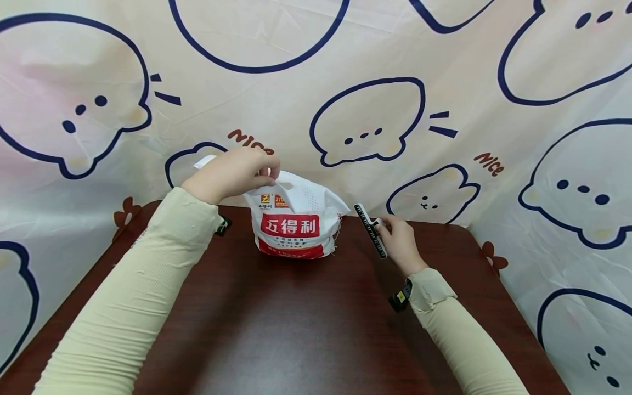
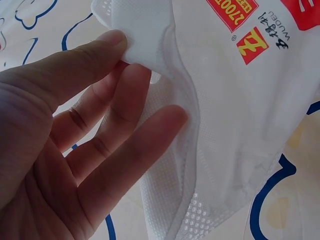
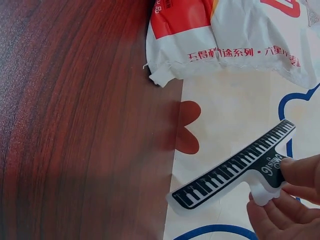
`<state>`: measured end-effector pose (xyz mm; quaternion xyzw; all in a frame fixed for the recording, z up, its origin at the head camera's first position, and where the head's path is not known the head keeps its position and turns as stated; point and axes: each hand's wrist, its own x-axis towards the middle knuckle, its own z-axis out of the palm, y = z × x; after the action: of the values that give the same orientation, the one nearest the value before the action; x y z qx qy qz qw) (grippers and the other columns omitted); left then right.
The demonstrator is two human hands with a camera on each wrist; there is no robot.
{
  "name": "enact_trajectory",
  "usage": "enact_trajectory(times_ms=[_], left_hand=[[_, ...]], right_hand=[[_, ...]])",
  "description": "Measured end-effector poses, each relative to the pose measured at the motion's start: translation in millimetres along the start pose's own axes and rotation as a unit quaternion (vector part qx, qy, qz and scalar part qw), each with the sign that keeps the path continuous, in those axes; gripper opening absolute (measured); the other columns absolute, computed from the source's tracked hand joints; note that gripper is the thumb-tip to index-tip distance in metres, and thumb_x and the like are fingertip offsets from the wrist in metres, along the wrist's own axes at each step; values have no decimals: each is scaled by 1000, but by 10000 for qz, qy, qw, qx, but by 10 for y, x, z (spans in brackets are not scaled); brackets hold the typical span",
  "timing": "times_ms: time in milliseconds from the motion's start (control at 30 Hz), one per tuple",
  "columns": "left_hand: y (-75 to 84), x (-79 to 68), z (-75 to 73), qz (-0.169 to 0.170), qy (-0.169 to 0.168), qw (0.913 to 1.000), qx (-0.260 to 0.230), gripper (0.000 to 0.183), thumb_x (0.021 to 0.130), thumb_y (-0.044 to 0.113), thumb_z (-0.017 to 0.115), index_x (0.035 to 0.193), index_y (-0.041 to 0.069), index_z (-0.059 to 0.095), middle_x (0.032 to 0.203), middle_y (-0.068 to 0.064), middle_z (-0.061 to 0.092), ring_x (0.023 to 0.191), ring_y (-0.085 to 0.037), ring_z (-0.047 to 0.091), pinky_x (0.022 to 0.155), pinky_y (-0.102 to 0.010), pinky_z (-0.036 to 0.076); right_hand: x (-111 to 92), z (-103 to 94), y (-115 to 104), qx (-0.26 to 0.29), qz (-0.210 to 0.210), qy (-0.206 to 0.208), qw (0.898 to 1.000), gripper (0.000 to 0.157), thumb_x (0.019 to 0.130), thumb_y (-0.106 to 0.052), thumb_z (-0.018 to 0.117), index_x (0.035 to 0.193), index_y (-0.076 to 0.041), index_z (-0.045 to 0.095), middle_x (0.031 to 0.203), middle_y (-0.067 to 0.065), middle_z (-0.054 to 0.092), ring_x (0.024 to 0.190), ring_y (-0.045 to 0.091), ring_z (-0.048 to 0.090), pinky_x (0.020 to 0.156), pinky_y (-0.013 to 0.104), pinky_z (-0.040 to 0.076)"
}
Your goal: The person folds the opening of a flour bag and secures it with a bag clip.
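A white woven flour bag (image 1: 291, 222) with red panels and Chinese lettering stands toward the back of the table. At its top, my left hand (image 1: 237, 173) pinches the white edge between thumb and fingers; in the left wrist view the edge of the bag (image 2: 172, 50) is folded over there. To the right of the bag, my right hand (image 1: 401, 247) holds a long clip (image 1: 367, 227) by its handles. Piano keys and the word "Music" are printed on the clip (image 3: 235, 165) in the right wrist view, where it is apart from the bag.
The dark brown wooden table (image 1: 296, 329) ends against a cream cloth backdrop (image 1: 276, 104) with blue cartoon outlines, which also hangs at both sides. A black wrist camera (image 1: 401, 296) sits below my right hand, at the sleeve cuff.
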<state>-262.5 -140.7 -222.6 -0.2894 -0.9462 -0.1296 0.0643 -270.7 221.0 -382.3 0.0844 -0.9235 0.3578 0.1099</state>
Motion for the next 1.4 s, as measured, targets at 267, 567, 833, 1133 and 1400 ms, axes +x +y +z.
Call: enact_trajectory(times_ms=[267,567,833,1133,1400], left_hand=[[1,8,-6,40,-28,10000,30,6,94,10,72,97,10,68,90,-11,67,85,-28,61,78,-44,56],[1,3,-2,14,-30,10000,21,7,94,10,73,98,9,67,90,-11,67,86,-28,61,78,-44,56],[1,-2,-4,-31,-87,10000,-2,8,94,11,73,98,9,67,92,-12,67,87,-29,62,80,-44,57],[8,-13,-28,-45,-104,9999,21,9,93,11,74,99,10,67,94,-11,68,88,-28,63,82,-45,57],[8,-25,-24,-42,-117,9999,1,10,93,11,74,99,10,67,95,-11,68,89,-28,63,83,-45,57]], right_hand=[[-8,-8,3,42,-376,373,9986,30,103,-10,60,129,3,62,115,21,64,104,34,62,78,45,52],[-7,-33,-17,107,-618,695,9956,35,104,-13,59,134,3,60,120,22,62,108,36,61,84,49,53],[-3,-23,-37,178,-719,841,9937,35,102,-14,62,133,3,60,117,21,61,105,35,59,86,50,51],[11,-12,-72,284,-1144,1203,9857,32,97,-9,68,127,3,64,115,22,62,99,35,60,81,49,51],[9,-23,-79,329,-1359,1383,9805,28,96,-9,71,122,1,68,109,18,64,95,29,63,72,28,50]])
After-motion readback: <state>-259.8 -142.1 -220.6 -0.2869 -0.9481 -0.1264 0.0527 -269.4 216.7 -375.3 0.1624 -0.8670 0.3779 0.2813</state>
